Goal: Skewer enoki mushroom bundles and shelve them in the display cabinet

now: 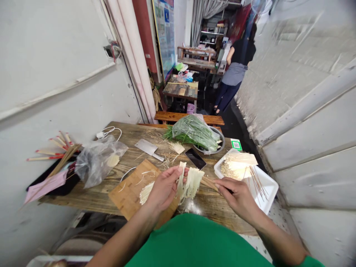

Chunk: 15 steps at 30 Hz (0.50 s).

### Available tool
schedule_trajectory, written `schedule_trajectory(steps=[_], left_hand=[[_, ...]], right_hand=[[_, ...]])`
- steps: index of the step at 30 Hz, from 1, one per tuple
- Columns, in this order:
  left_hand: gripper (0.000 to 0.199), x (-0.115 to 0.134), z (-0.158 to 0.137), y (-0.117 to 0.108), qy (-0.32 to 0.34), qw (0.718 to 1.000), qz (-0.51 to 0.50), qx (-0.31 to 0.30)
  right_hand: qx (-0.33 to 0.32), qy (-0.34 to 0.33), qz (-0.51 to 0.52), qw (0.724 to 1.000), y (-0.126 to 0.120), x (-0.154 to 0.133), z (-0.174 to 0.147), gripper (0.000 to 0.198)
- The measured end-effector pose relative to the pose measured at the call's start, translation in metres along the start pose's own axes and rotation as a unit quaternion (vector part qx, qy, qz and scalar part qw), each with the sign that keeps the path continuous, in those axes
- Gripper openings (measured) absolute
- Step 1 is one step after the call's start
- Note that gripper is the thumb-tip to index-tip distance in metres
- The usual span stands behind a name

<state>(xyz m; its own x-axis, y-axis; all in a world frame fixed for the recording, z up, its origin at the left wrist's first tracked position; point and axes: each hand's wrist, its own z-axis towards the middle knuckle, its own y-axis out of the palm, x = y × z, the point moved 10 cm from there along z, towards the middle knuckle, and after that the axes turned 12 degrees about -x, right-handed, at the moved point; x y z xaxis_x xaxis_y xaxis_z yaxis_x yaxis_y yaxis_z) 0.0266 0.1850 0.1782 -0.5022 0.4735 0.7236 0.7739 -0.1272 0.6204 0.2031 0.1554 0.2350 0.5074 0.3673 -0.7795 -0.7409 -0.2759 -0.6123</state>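
My left hand (165,189) pinches a pale strip of enoki mushrooms (182,176) between thumb and fingers. Another flat bunch of enoki (194,181) hangs beside it, on the end of thin wooden skewers (210,181). My right hand (236,193) is closed around the other end of these skewers; their exact number is hard to tell. Below my left hand lies a wooden cutting board (126,194) with more enoki (146,193) and loose shreds on it. Right of my right hand, a white tray (269,194) holds skewered enoki (240,165) with the sticks pointing toward me.
A cleaver (147,146), a phone (195,158) and a bowl (221,146) with bagged green chives (194,131) stand beyond the board. At left are a plastic bag (97,159) and a black box (66,187) of sticks. A person (236,66) stands farther back.
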Motion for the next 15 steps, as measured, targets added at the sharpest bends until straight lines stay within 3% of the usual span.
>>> schedule_trajectory(steps=[15], left_hand=[[0.024,-0.0021,0.0005,0.0057,-0.008,1.000,0.005,-0.012]], right_hand=[[-0.013,0.021,-0.003,1.000,-0.0002,0.0016,-0.0015,0.022]])
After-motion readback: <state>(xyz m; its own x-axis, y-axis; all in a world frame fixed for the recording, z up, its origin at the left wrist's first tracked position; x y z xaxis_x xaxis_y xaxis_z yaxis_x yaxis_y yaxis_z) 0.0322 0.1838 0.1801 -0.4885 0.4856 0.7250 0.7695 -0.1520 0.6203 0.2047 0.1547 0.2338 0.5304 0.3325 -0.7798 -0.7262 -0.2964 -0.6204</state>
